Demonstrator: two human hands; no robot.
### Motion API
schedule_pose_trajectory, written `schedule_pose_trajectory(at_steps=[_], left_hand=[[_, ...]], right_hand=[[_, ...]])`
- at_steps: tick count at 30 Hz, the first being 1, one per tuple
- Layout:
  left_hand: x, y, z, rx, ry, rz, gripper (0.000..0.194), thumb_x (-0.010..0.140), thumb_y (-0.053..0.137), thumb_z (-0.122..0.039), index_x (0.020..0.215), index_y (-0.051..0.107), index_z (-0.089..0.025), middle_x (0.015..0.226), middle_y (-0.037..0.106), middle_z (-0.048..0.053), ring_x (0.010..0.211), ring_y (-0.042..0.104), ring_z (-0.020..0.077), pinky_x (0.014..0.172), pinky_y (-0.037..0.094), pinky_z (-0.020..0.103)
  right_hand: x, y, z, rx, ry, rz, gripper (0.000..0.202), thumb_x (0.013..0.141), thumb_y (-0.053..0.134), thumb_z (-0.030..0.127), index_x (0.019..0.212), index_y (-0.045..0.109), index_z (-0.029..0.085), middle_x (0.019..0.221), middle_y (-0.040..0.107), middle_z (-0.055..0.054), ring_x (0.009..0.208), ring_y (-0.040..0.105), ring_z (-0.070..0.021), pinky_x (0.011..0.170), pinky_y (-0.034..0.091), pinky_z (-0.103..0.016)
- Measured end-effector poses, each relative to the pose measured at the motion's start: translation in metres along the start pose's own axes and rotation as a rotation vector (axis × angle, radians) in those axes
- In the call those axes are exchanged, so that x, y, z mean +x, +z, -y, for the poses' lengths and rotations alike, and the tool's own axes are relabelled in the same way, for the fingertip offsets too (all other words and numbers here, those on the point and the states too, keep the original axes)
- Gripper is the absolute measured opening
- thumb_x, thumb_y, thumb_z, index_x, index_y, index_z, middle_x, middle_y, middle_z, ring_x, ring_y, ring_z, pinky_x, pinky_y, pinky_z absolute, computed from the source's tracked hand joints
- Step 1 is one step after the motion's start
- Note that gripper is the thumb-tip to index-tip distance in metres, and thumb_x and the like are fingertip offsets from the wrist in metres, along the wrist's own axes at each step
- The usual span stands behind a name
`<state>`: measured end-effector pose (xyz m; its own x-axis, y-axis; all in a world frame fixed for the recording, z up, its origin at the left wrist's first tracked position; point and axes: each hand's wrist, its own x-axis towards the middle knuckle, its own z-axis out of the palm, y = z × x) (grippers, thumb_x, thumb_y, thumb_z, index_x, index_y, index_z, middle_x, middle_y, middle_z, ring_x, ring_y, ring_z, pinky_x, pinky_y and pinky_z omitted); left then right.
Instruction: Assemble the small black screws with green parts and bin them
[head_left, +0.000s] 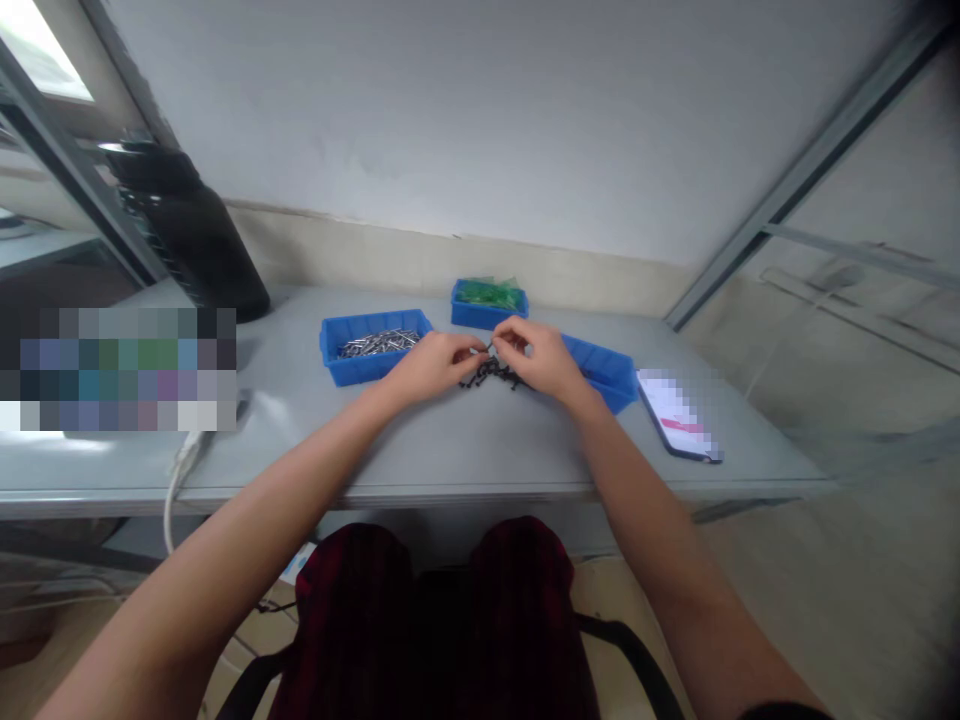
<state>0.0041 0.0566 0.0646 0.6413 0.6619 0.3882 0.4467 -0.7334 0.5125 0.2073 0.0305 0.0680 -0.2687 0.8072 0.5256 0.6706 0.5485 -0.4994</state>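
My left hand (440, 366) is closed in a pinch just above a small pile of black screw-like pieces (495, 372) on the grey table. Close beside it, my right hand (538, 354) also pinches, with a small dark piece between the fingertips of the two hands; its exact shape is too small to tell. A blue bin (358, 371) with silver metal pins (379, 343) stands left of my left hand. Behind the hands, a smaller blue bin (487, 316) holds green plastic bags (491, 292). Another blue bin (607, 370) is partly hidden by my right hand.
A phone (679, 415) lies at the right of the table (465, 455). At the back left stands a large black bottle (191, 235). A white cable (174, 480) hangs over the front edge, near a blurred-out area. Metal frame posts rise at both sides.
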Motion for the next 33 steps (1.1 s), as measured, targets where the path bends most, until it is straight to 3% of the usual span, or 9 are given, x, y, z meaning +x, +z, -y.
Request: schedule_pose_trajectory(at_steps=[11,18,33], left_hand=[[0.0003,-0.0002,-0.0002,0.002,0.003,0.028,0.025,0.092,0.049,-0.027,0.091,0.072,-0.018,0.073,0.069,0.0,0.061,0.055,0.0123,0.062,0.04,0.025],[0.0015,-0.002,0.0038,-0.018,-0.026,-0.145,0.029,0.093,0.053,-0.034,0.106,0.072,-0.017,0.075,0.071,0.003,0.064,0.058,0.0135,0.067,0.043,0.025],[0.0012,-0.0034,0.0036,0.049,-0.02,-0.144,0.027,0.094,0.054,-0.033,0.105,0.073,-0.018,0.077,0.072,0.003,0.062,0.057,0.0131,0.063,0.039,0.025]], right_hand=[[-0.0013,-0.0005,0.0031,-0.037,-0.006,0.001,0.017,0.088,0.05,0.035,0.085,0.06,0.022,0.079,0.066,-0.003,0.069,0.055,-0.0167,0.072,0.043,-0.03],[-0.0006,-0.0038,-0.0003,-0.007,0.02,0.01,0.017,0.087,0.051,0.034,0.088,0.061,0.021,0.079,0.066,-0.003,0.07,0.055,-0.0164,0.071,0.042,-0.03],[0.0001,-0.0021,-0.0023,0.028,0.001,-0.025,0.021,0.093,0.05,0.039,0.094,0.062,0.021,0.08,0.068,-0.003,0.071,0.061,-0.0177,0.07,0.044,-0.03]])
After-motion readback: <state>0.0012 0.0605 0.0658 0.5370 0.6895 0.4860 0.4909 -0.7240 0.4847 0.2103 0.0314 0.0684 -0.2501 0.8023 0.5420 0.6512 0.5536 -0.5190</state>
